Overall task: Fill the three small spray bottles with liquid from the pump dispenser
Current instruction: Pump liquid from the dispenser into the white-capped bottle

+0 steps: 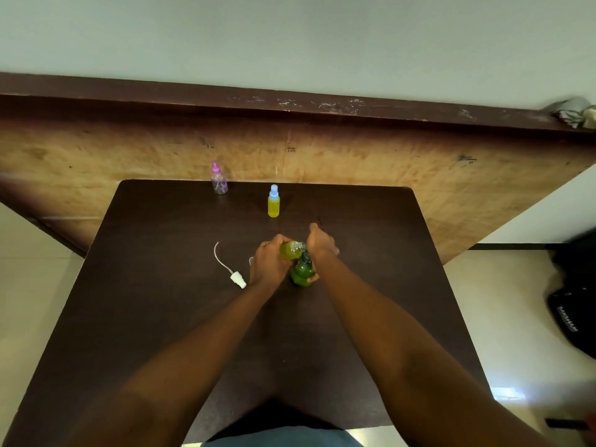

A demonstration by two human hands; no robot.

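My left hand (269, 262) grips a small open bottle (292, 250) partly filled with yellow-green liquid, tilted with its neck toward the right. My right hand (321, 245) lies over the top of the green pump dispenser (301, 272), its thumb against the dispenser's side, and the pump head is hidden under it. A white spray cap with a long tube (230, 269) lies on the table left of my hands. Further back stands a capped bottle with a blue top (273, 203), full of yellow liquid. A pink-topped clear bottle (219, 179) stands at the far edge.
The dark wooden table (161, 317) ends against a plywood panel (387, 162). A small clear cap (251, 260) peeks out beside my left hand. A black bag (571, 317) sits on the floor at the right.
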